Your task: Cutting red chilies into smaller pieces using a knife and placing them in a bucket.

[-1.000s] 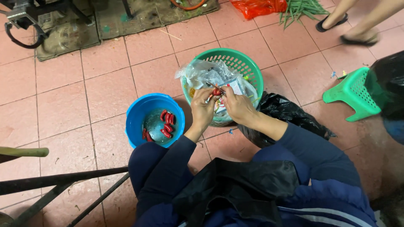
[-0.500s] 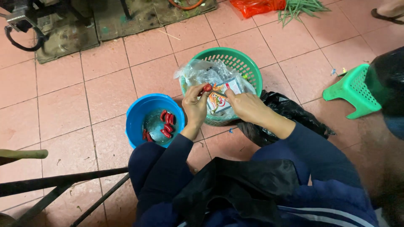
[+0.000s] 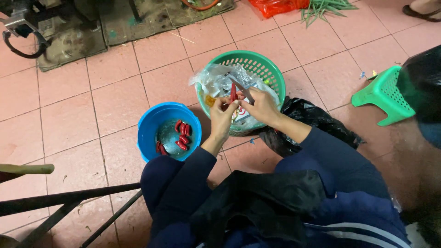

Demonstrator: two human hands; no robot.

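My left hand [image 3: 223, 117] pinches a red chili [image 3: 233, 92], holding it upright over the green basket [image 3: 271, 73]. My right hand [image 3: 262, 106] grips a small knife [image 3: 242, 88] whose blade rests against the chili. A crumpled clear plastic bag [image 3: 216, 80] with printed packaging lies inside the basket under both hands. To the left, a blue bowl [image 3: 151, 126] on the tiled floor holds several red chilies [image 3: 181, 136].
A black plastic bag [image 3: 308, 119] lies right of the basket. A green plastic stool [image 3: 383, 94] stands at the right. A red bag [image 3: 275, 6] and green stalks [image 3: 326, 7] lie at the top. Dark metal bars [image 3: 64, 197] cross the lower left.
Both hands have risen slightly over the basket. The chili now stands upright in my left hand with the knife blade against it. The other person's feet at top right have moved off.
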